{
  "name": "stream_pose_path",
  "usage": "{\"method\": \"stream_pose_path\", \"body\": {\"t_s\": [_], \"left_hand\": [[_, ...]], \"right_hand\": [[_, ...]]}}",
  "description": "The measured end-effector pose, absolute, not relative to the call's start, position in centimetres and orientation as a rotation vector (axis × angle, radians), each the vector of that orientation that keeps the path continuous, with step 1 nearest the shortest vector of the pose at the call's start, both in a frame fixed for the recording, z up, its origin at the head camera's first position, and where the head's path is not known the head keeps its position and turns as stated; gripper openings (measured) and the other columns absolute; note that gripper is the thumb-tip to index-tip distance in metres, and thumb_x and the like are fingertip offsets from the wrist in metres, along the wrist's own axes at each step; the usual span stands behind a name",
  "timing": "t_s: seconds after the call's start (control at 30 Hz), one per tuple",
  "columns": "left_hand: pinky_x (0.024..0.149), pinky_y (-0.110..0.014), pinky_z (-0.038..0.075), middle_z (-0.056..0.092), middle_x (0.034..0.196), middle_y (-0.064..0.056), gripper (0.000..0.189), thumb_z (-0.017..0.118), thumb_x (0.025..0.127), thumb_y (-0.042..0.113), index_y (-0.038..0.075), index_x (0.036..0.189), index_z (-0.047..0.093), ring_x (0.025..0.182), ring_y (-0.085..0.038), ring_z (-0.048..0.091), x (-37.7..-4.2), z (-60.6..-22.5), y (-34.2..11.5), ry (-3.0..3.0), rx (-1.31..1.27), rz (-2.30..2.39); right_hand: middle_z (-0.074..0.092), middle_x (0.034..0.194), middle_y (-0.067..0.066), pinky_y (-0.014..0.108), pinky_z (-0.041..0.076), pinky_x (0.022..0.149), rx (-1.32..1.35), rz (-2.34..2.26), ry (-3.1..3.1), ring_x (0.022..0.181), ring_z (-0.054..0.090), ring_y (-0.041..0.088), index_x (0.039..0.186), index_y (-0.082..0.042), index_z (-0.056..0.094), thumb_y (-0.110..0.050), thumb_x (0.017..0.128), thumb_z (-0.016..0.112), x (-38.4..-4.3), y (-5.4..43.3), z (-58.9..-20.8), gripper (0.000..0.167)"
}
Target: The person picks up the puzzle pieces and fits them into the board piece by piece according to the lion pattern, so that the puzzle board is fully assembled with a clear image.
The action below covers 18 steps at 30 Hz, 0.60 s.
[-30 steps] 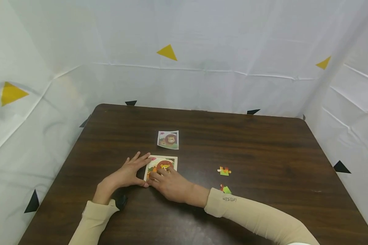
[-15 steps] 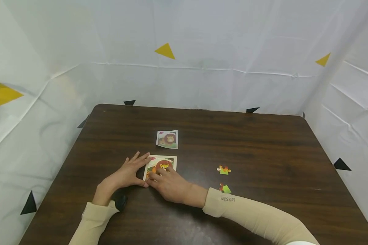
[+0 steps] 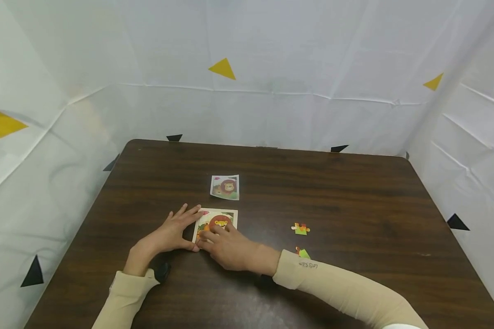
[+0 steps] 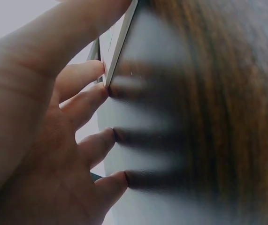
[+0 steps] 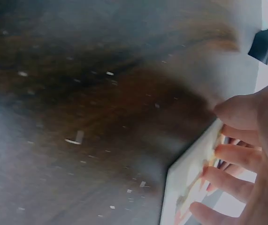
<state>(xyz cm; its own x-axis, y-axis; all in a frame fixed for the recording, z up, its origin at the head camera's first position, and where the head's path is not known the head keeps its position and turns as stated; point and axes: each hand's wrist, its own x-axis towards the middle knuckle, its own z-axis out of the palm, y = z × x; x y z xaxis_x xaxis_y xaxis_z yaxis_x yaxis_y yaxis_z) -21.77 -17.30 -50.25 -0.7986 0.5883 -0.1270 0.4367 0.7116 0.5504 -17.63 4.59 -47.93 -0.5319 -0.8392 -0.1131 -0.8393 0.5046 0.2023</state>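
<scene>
A jigsaw puzzle in a pale square frame lies on the brown table, showing a lion picture. My left hand is spread along its left side, with fingers near the upper left corner and the thumb at the lower left. In the left wrist view, fingertips touch the frame's edge while other fingers rest on the table. My right hand reaches over the puzzle's lower part, its slightly bent fingers resting on the picture. It covers much of that area. The right wrist view shows these fingers spread over the frame.
Behind the puzzle lies a paper card with a similar lion picture. Two loose jigsaw pieces are to the right: one piece farther back, another piece partly hidden by the right sleeve. White sheeting surrounds the table.
The camera view shifts slightly. Both hands stay at the puzzle, with the right hand moving very little; the card and loose pieces keep their places.
</scene>
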Motion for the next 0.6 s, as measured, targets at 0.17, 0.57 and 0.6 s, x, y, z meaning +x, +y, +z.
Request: {"method": "stream_pose_path", "body": {"t_s": [0.17, 0.57, 0.6], "left_hand": [[0.105, -0.073, 0.006, 0.021, 0.158, -0.015, 0.099, 0.084, 0.071, 0.037, 0.009, 0.151, 0.032, 0.143, -0.046, 0.008, -21.7, -50.3, -17.3, 2.615, 0.796, 0.760], [0.106, -0.072, 0.004, 0.019, 0.159, -0.013, 0.100, 0.084, 0.071, 0.040, 0.013, 0.151, 0.031, 0.144, -0.044, 0.005, -21.9, -50.9, -17.1, 2.606, 0.755, 0.743], [0.106, -0.071, 0.004, 0.019, 0.159, -0.012, 0.100, 0.084, 0.071, 0.040, 0.013, 0.151, 0.032, 0.144, -0.044, 0.005, -21.9, -50.9, -17.1, 2.607, 0.751, 0.739]], "right_hand": [[0.039, 0.148, 0.000, 0.048, 0.046, 0.096, -1.531, 0.311, 2.737, 0.130, 0.042, 0.024, 0.142, -0.023, 0.047, -0.036, 0.096, 0.057, -17.4, 4.9, -48.1, 0.048], [0.045, 0.143, 0.002, 0.046, 0.046, 0.094, -1.457, 0.094, 2.872, 0.131, 0.042, 0.025, 0.139, -0.020, 0.051, -0.033, 0.092, 0.065, -17.5, 7.4, -47.9, 0.051], [0.046, 0.143, 0.003, 0.046, 0.046, 0.094, -1.438, 0.070, 2.889, 0.131, 0.043, 0.025, 0.138, -0.019, 0.051, -0.033, 0.092, 0.066, -17.6, 7.9, -47.7, 0.051]]}}
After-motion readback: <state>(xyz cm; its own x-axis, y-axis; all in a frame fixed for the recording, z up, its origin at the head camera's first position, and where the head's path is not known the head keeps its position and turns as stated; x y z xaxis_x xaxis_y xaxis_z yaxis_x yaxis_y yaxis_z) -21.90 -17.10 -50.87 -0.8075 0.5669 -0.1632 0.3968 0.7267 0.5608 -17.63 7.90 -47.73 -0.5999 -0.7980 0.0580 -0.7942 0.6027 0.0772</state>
